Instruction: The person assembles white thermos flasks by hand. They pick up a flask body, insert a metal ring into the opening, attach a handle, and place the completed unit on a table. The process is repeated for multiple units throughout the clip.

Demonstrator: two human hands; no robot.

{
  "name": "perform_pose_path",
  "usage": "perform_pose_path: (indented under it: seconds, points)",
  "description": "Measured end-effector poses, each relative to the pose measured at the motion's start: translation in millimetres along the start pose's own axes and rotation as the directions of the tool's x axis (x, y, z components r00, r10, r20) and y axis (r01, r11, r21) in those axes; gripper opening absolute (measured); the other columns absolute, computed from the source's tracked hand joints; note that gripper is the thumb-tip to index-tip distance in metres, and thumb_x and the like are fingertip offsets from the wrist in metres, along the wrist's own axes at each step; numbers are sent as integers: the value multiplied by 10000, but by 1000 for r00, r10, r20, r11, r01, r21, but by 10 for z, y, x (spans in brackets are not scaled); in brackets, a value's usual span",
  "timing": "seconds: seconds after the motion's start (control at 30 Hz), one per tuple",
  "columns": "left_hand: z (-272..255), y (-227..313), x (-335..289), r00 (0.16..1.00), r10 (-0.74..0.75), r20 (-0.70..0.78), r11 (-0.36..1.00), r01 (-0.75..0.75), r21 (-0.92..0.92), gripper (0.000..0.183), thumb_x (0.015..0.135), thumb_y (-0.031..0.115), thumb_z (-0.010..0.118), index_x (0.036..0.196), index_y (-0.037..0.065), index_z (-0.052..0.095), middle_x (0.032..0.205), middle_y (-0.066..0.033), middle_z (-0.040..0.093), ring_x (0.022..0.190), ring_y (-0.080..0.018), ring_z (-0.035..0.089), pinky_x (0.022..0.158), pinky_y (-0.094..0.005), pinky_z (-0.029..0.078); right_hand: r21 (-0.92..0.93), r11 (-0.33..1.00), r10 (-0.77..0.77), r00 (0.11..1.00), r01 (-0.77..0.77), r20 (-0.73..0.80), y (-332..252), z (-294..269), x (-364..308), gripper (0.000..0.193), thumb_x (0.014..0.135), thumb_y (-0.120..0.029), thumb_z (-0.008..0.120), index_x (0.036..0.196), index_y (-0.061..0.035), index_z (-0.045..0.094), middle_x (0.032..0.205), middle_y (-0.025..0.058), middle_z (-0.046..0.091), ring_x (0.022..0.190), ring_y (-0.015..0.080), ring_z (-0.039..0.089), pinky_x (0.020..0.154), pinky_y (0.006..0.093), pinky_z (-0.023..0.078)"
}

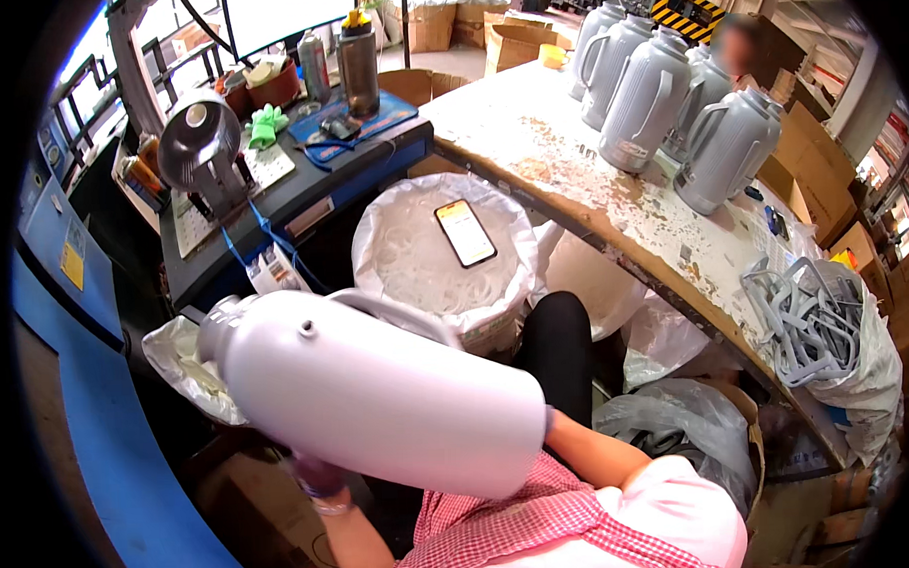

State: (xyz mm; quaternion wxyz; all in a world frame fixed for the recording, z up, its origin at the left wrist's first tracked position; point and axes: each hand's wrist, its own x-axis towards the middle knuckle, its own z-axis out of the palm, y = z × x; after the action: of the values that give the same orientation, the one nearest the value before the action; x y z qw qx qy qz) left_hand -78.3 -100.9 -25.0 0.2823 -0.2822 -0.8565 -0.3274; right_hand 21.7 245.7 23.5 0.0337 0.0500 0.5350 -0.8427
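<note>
A pale grey thermos jug (pixel 378 387) lies tilted across my lap, its neck toward the left and its base toward the right. A curved handle (pixel 401 318) runs along its far side, and a small round stud shows near the shoulder. My left hand (pixel 319 476), in a dark purple glove, holds the jug from below near the neck end; its fingers are mostly hidden. At the base, my right hand (pixel 550 421) reaches behind the jug and supports it, with only a sliver of glove showing.
Several grey jugs (pixel 645 102) stand on the worn white table (pixel 529 131). Loose grey handles (pixel 816 321) fill a bag at its right end. Ahead, a phone (pixel 465 234) lies on a lined tub (pixel 382 221) of clear rings. A dark machine part (pixel 201 143) and bottle (pixel 358 72) occupy the left bench.
</note>
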Motion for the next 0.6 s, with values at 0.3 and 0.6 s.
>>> perform_pose_path:
  seconds: [0.3,0.6]
  points:
    - [65,1476,1966,743,44,668,94,663,-743,749,709,171,645,1408,-36,476,1333,-152,598,1224,-244,580,1080,-375,436,-802,479,-203,934,357,294,-1861,-644,-595,487,898,-126,688,1358,-18,568,1300,206,617,1232,311,591,1064,370,450]
    - [105,2542,2373,558,532,637,426,474,-771,975,694,282,906,1462,8,372,1379,-131,511,1302,-224,487,1127,-365,373,-617,63,-448,575,784,685,-2371,129,-453,309,828,-264,784,1025,-66,653,1028,94,664,1015,304,644,1061,505,421]
